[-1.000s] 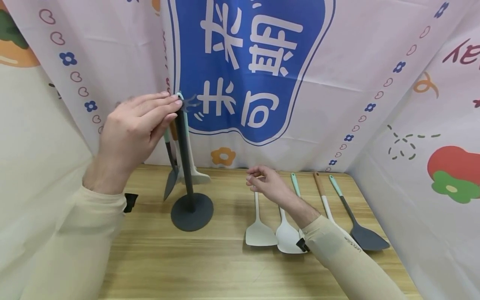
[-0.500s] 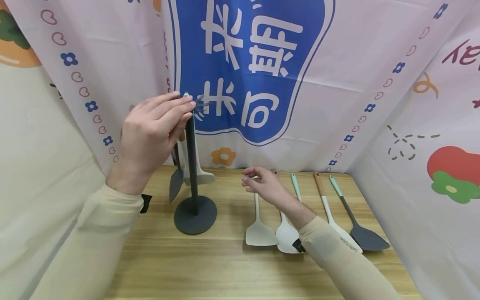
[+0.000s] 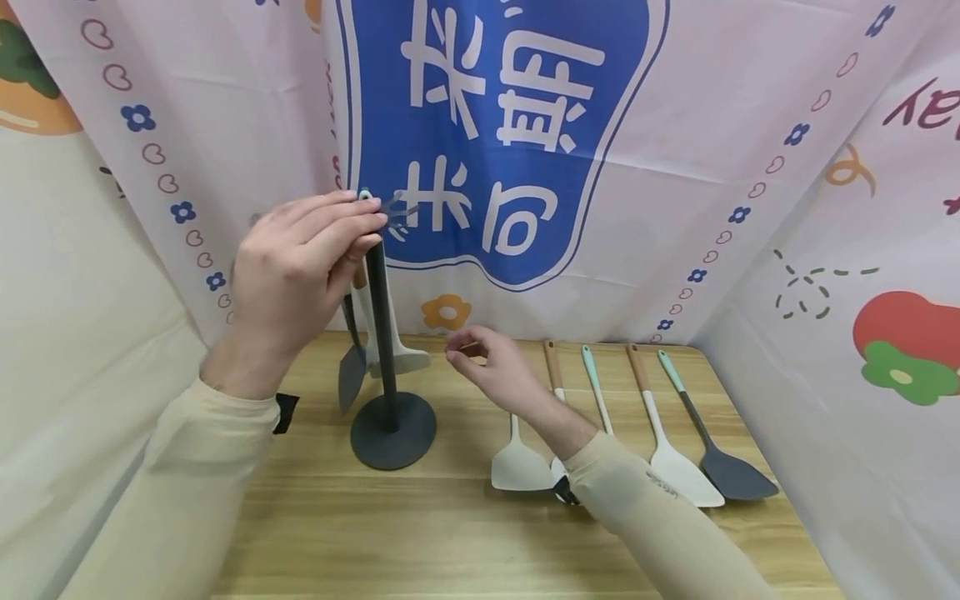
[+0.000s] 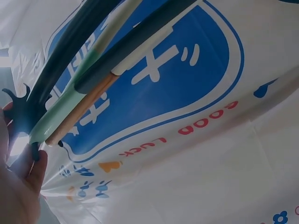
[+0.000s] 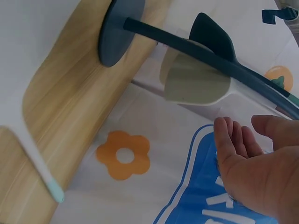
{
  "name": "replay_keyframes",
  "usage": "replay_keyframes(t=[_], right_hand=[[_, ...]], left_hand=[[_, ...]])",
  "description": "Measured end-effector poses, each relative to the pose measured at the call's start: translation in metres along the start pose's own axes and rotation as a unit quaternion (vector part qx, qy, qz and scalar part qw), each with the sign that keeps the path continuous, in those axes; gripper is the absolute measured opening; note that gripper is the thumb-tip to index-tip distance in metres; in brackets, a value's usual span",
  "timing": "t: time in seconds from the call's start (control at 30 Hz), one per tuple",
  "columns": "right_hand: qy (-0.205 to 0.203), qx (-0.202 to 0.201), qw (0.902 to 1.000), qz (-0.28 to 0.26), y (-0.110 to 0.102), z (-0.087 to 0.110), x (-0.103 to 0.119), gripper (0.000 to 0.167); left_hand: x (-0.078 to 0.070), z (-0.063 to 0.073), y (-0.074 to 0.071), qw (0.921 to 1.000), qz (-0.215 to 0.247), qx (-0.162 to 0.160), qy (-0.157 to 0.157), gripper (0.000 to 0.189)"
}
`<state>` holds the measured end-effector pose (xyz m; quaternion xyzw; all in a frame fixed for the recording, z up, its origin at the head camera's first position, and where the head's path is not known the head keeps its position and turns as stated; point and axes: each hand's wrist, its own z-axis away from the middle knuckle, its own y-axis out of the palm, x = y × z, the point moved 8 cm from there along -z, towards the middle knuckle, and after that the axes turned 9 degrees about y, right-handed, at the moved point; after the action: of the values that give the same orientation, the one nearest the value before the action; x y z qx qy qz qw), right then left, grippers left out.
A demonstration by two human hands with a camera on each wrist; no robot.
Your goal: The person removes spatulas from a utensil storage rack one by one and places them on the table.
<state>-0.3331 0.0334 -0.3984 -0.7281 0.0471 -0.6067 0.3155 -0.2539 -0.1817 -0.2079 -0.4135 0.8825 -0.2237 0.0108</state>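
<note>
A dark grey utensil stand (image 3: 383,333) with a round base stands left of centre on the table. My left hand (image 3: 288,262) grips its hooked top, fingers over it and thumb lower down. Behind the pole hang a dark spatula (image 3: 352,377) and pale-headed spatulas (image 5: 198,84); mint-green and wooden handles (image 4: 81,109) show near the hooks in the left wrist view. My right hand (image 3: 498,367) hovers right of the stand, fingers loosely curled, holding nothing. Below it lies a cream spatula (image 3: 519,468), its handle hidden by that hand.
Right of it on the wooden table (image 3: 465,542) lie a wooden-handled utensil (image 3: 552,364), a mint-handled one (image 3: 592,375), a white spatula (image 3: 686,475) and a dark grey spatula (image 3: 738,475). My right forearm hides some of their heads. Printed cloth (image 3: 660,200) hangs behind.
The stand, with my left hand on it, has shifted slightly right and nearer. My right hand has moved left from above the lying spatulas towards the stand.
</note>
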Motion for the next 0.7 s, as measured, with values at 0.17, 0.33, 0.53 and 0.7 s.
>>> replay_keyframes(t=[0.17, 0.33, 0.53, 0.7], right_hand=[[-0.028, -0.005, 0.9995, -0.014, 0.014, -0.004, 0.019, 0.028], [-0.032, -0.01, 0.9986, -0.042, 0.025, -0.007, 0.033, 0.03], [-0.028, -0.021, 0.9971, -0.068, 0.036, -0.011, 0.046, 0.033], [-0.036, -0.029, 0.996, -0.077, 0.04, -0.012, 0.055, 0.036]], left_hand=[[0.007, 0.005, -0.004, 0.9981, 0.037, 0.045, -0.022, 0.044], [0.023, 0.017, -0.01, 0.9938, 0.081, 0.021, -0.073, 0.077], [0.051, 0.043, -0.016, 0.9813, 0.112, -0.013, -0.156, 0.067], [0.073, 0.07, -0.01, 0.96, 0.135, 0.019, -0.244, 0.049]])
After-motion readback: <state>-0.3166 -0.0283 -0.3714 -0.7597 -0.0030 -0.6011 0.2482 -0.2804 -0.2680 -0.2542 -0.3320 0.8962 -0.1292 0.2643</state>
